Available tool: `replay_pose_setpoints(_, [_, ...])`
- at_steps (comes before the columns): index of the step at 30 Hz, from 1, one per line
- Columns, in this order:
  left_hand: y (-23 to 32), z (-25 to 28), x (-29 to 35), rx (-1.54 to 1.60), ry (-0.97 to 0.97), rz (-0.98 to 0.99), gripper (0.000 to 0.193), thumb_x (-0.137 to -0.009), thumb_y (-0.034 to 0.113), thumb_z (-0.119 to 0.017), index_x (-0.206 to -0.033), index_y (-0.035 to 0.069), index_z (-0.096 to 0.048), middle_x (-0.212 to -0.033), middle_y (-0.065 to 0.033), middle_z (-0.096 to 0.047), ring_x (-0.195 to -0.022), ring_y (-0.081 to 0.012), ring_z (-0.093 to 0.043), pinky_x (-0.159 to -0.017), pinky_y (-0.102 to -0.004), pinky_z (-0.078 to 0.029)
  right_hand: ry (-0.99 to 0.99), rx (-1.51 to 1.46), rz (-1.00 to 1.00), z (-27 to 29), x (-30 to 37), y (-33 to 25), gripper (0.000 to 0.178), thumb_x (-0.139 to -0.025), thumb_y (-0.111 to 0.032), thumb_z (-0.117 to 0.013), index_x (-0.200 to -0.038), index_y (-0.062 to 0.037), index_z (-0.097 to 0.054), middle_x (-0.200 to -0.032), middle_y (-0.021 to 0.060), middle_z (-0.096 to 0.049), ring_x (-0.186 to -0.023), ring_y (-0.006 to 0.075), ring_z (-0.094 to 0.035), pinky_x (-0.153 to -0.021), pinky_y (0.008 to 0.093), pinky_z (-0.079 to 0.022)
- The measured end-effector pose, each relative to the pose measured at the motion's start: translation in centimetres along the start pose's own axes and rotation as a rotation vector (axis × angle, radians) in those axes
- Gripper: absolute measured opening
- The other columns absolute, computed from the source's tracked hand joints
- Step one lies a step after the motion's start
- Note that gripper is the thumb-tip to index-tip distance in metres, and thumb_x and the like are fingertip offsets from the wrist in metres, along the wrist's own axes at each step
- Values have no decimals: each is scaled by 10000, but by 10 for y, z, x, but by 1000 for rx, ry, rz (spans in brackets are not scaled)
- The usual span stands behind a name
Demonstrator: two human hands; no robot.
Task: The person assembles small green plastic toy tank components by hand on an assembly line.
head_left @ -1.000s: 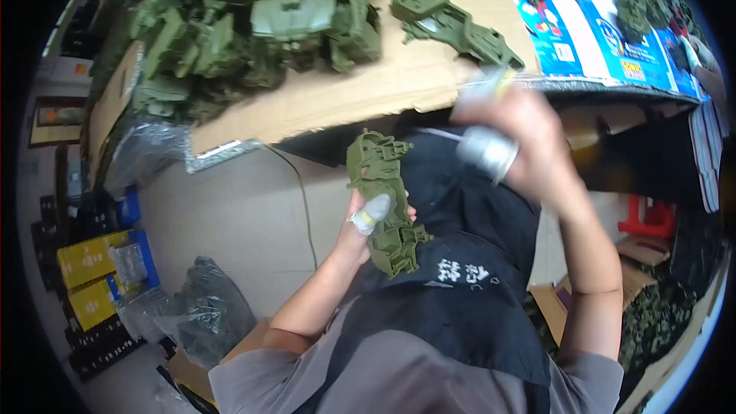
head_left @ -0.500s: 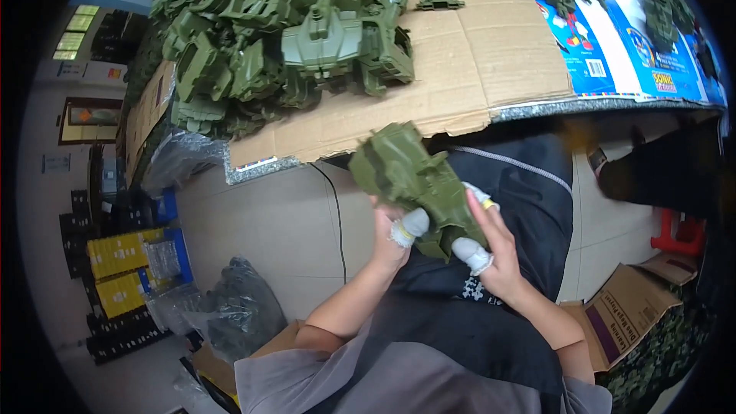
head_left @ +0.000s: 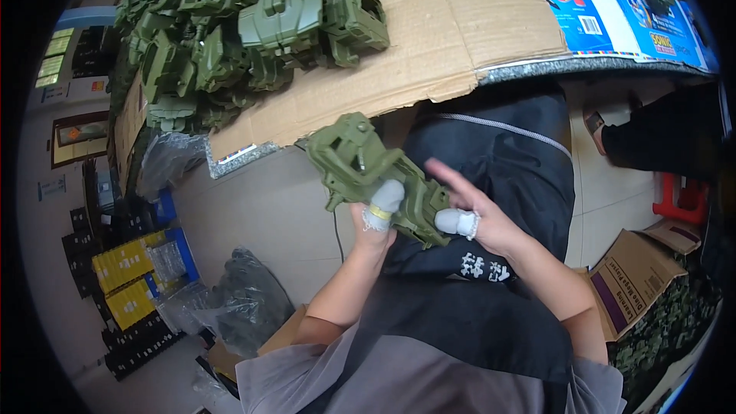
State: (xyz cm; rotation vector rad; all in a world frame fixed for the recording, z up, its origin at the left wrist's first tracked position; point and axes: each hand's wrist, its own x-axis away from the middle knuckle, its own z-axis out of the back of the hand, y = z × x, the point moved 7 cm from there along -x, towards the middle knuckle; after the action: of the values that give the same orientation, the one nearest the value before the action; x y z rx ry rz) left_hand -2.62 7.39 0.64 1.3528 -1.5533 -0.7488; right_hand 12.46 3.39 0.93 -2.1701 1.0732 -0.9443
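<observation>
Resting in the left hand [head_left: 372, 224], the green plastic part [head_left: 399, 165] is being held tilted above the black-clothed lap [head_left: 498, 161], near the cardboard [head_left: 452, 23]. It is being pinned under the left thumb's grey cover [head_left: 387, 194], the other left fingers being mostly hidden. The right hand [head_left: 487, 218] is being held spread, index finger extended; whether its thumb is touching cannot be told. With the far end apparently being left unsupported, a drop could be caused by that cover slipping.
</observation>
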Motion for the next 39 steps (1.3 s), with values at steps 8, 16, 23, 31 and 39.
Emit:
replay_pose_setpoints(8, [91,-68,25,-1195,-359,-661,794,-740,390,-700,-1366,82,-320,-1280,-171,-420,-1249,-325,-343,-1043,-540,-180,124,1015,253,28,20,-48,658,-701,-45,-653,-1312,-82,-412,-1191,183,-541,-1050,350,-547,-877,372,-456])
replay_pose_setpoints(16, [-22,-65,32,-1565,-1123,-82,748,-664,2,-590,-1360,61,-323,-1171,-163,-527,-1117,-286,-501,-1042,-461,-269,-84,1273,216,25,30,-10,613,-638,38,-553,-1240,39,-437,-1031,205,-532,-999,356,-525,-858,400,-445])
replay_pose_setpoints(23, [-29,-62,25,-1332,-1055,-8,617,-643,-34,-567,-1238,63,-436,-1104,-130,-557,-1071,-284,-515,-1027,-444,-275,-60,1076,124,41,17,2,551,-602,66,-479,-1150,46,-538,-979,228,-553,-949,387,-544,-852,422,-435])
replay_pose_setpoints(31, [-30,-58,27,-1412,-1037,-41,652,-669,-7,-587,-1289,64,-401,-1060,-133,-566,-1040,-282,-532,-1035,-441,-265,-19,1451,268,22,32,2,624,-657,18,-564,-1272,12,-455,-1028,173,-535,-976,328,-548,-867,370,-439])
replay_pose_setpoints(39, [-32,-57,21,-1377,-1057,-72,653,-674,16,-563,-1306,41,-402,-897,-156,-557,-955,-309,-537,-1040,-434,-282,70,1070,145,43,22,11,559,-638,59,-492,-1195,23,-525,-1002,226,-540,-943,371,-545,-847,389,-427])
